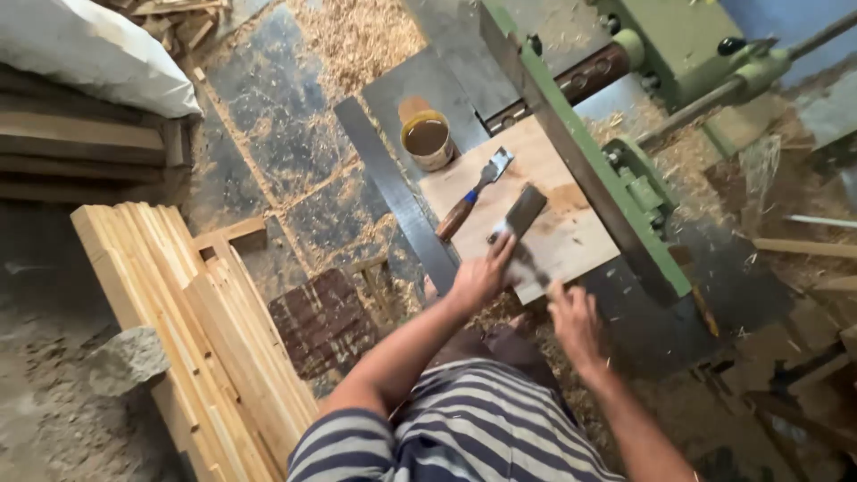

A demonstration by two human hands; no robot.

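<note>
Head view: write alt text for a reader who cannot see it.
A person's left hand presses a flat tool onto a wooden board on a green woodworking machine, the right hand beside it. A chisel and a tin sit nearby.

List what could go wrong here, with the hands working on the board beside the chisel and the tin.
1. The left hand presses a dark flat block on the wooden board, with the right hand close by; a slip might hurt fingers.
2. The chisel lies loose nearby and might get knocked off.
3. The open tin of brown liquid could spill if bumped.
</note>
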